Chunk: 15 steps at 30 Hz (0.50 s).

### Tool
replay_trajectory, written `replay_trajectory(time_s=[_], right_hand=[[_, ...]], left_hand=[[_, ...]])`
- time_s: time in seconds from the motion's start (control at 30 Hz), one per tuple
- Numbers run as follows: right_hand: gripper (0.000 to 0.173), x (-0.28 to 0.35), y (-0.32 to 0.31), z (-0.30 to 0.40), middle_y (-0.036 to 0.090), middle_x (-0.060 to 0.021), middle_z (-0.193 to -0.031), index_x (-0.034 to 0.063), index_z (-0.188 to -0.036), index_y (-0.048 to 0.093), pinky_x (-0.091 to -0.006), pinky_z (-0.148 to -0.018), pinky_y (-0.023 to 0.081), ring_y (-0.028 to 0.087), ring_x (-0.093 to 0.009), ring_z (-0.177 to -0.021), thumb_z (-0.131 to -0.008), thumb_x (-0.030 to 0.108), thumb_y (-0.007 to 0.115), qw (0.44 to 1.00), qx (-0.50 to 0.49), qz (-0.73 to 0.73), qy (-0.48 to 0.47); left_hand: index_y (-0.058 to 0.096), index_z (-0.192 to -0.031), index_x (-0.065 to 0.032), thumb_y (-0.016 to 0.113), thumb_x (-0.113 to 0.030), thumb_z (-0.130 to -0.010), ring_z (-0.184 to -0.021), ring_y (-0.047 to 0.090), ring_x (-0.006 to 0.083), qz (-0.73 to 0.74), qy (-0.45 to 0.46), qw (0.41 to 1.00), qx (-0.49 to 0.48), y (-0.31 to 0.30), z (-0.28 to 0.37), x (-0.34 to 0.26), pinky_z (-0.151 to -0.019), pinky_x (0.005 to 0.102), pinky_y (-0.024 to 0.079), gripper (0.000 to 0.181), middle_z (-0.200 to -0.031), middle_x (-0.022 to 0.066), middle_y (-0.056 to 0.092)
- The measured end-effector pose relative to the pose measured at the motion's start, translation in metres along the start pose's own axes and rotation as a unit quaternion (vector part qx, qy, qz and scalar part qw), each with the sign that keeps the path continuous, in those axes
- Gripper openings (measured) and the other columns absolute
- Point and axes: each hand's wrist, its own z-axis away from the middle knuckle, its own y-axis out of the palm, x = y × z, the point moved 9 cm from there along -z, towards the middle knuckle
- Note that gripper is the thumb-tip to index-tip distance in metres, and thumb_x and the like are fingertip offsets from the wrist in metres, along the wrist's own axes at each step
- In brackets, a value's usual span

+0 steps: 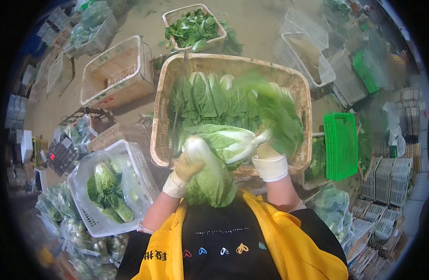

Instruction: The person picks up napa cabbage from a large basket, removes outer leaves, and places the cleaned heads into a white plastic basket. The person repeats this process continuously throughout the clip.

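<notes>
My gloved left hand point(188, 169) grips a head of napa cabbage point(211, 178) in front of my chest, its white base up and its leaves hanging down. My right hand point(268, 152), also gloved, is closed around the pale stem of loose green leaves point(281, 115), which are blurred by motion. Its fingers are partly hidden. Between my hands another napa cabbage point(232, 140) lies sideways on top of the others, its white base towards my right hand. Beneath is a large tan plastic crate point(232, 60) with rows of napa cabbages point(204, 98) standing close together, white ends up.
Left of me stands a white crate point(92, 227) lined with clear plastic, holding greens. Bagged vegetables point(74, 231) lie beside it. Ahead are a tan crate point(113, 70) and a crate of loose leaves point(193, 29). A green crate point(341, 147) stands at right.
</notes>
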Motion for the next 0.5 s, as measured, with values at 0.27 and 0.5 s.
replay_trajectory(time_s=[0.27,0.5], right_hand=[[0.039,-0.090,-0.021,-0.026,0.060,-0.0151,-0.111,0.0008,-0.119,0.054,-0.0378,-0.096,0.044,0.057,-0.026,-0.108,-0.082,0.015,0.056,0.717,0.321,0.569,0.243],[0.061,0.034,0.158,-0.122,0.053,-0.0190,-0.125,0.0045,-0.135,0.038,-0.0365,-0.091,0.048,0.056,-0.026,-0.109,-0.089,0.038,0.059,0.954,0.255,0.099,0.126]], left_hand=[[0.046,-0.126,0.0013,0.064,-0.024,-0.085,-0.106,0.059,0.0261,0.301,-0.038,0.949,-0.087,-0.040,0.030,-0.014,-0.090,0.0361,0.050,0.051,-0.118,0.0134,0.058],[0.046,-0.128,-0.0007,0.062,-0.033,-0.085,-0.104,0.059,0.0262,0.321,0.036,0.940,-0.113,-0.057,0.022,-0.051,-0.089,0.0367,0.050,0.056,-0.119,0.0131,0.058]])
